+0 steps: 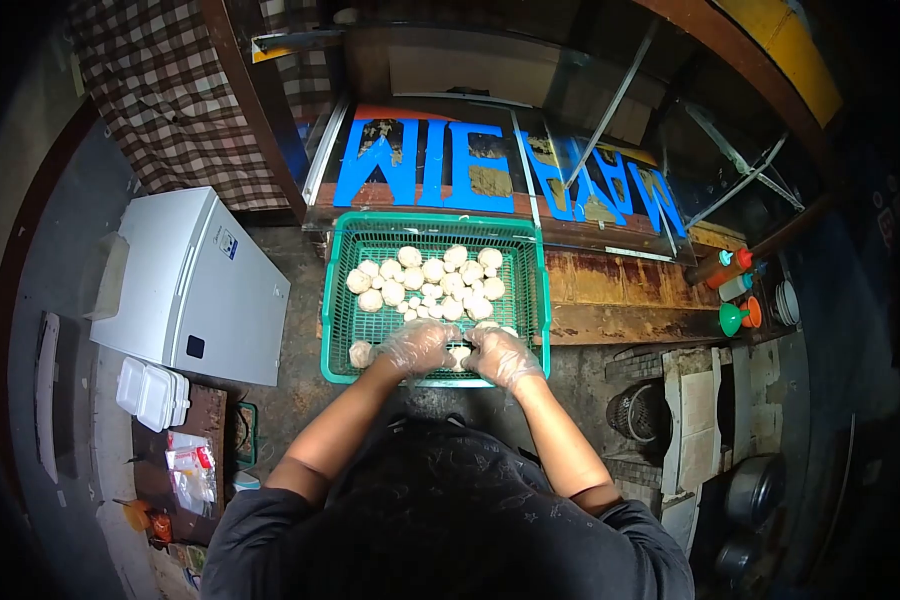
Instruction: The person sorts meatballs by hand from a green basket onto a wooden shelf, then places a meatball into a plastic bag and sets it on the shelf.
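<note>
A green plastic basket (337, 300) holds several pale round balls (433, 270) of large and small sizes, mostly grouped in its middle and upper part. Both my hands wear clear plastic gloves and are inside the basket near its front edge. My left hand (420, 347) has its fingers bent inward, beside a pale ball (361, 353) at the front left. Facing it, my right hand (503, 357) also has bent fingers. Between my fingertips sits another pale ball (459, 357), partly covered. Whether either hand grips it is unclear.
A glass case with blue lettering (475, 160) stands behind the basket. To the right are a wooden bench (620, 290) and bottles (735, 262). A white freezer (195, 285) and foam boxes (150, 388) are at left; metal pots (755, 490) are lower right.
</note>
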Demonstrator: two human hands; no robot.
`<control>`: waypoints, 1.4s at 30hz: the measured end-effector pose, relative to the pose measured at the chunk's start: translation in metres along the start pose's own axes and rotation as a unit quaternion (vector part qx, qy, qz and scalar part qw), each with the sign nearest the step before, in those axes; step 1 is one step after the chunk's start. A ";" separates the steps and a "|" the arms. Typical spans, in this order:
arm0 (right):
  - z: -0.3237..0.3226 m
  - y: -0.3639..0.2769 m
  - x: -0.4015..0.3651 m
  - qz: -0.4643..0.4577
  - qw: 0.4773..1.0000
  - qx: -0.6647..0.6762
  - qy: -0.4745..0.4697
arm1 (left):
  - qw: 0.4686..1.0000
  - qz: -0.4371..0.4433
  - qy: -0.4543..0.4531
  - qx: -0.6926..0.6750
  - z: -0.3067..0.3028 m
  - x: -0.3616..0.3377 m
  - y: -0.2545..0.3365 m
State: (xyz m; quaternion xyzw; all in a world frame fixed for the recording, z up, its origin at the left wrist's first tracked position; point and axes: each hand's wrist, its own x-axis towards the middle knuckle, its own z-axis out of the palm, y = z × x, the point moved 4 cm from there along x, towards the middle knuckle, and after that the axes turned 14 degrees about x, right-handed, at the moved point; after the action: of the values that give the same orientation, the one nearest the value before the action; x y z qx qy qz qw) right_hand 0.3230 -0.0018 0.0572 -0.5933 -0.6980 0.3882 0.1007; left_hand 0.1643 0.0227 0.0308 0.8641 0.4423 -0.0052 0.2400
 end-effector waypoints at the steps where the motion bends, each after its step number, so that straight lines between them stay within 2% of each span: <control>1: 0.003 0.001 0.002 0.000 1.000 0.003 -0.015 | 1.000 -0.023 0.001 -0.008 -0.003 -0.003 0.003; 4: 0.000 -0.011 -0.001 0.014 0.999 -0.005 -0.033 | 0.999 -0.023 -0.031 0.015 0.007 0.003 -0.003; 11: 0.011 0.004 0.012 0.015 0.997 -0.049 -0.060 | 0.999 -0.012 -0.037 0.029 0.015 0.005 -0.008; 16: 0.016 0.006 0.019 -0.017 0.998 -0.025 -0.054 | 0.999 -0.017 -0.034 0.026 0.003 0.000 0.005; 18: 0.012 0.001 0.017 0.029 0.997 -0.028 -0.068 | 0.998 0.001 -0.043 0.045 0.012 0.006 0.001; 25: 0.021 0.006 0.024 -0.009 0.997 -0.034 -0.066 | 0.998 -0.021 -0.036 0.049 0.017 0.007 -0.003; 28: 0.022 0.008 0.026 0.004 0.996 -0.039 -0.077 | 0.999 -0.017 -0.024 0.029 0.021 0.009 -0.007; 30: 0.022 0.007 0.027 0.002 0.995 -0.038 -0.091 | 0.997 -0.018 -0.060 0.044 0.024 0.012 -0.008; 35: 0.021 0.009 0.030 -0.011 0.995 -0.023 -0.091 | 0.997 -0.032 -0.064 0.029 0.014 0.005 -0.005; 38: 0.018 0.010 0.030 -0.022 0.997 0.002 -0.067 | 0.998 -0.037 -0.041 -0.005 0.006 -0.001 -0.003; 40: 0.010 0.008 0.027 -0.005 0.996 0.078 -0.047 | 0.999 -0.025 -0.022 -0.033 0.009 0.001 -0.012; 42: 0.004 0.008 0.029 0.005 0.993 0.107 -0.049 | 0.994 -0.014 0.042 -0.104 0.009 0.002 -0.020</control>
State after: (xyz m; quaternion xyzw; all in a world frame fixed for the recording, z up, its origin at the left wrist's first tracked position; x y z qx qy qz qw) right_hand 0.3184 0.0231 0.0403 -0.5627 -0.6539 0.4894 0.1277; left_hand 0.1516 0.0304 0.0143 0.8278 0.4619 0.0739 0.3099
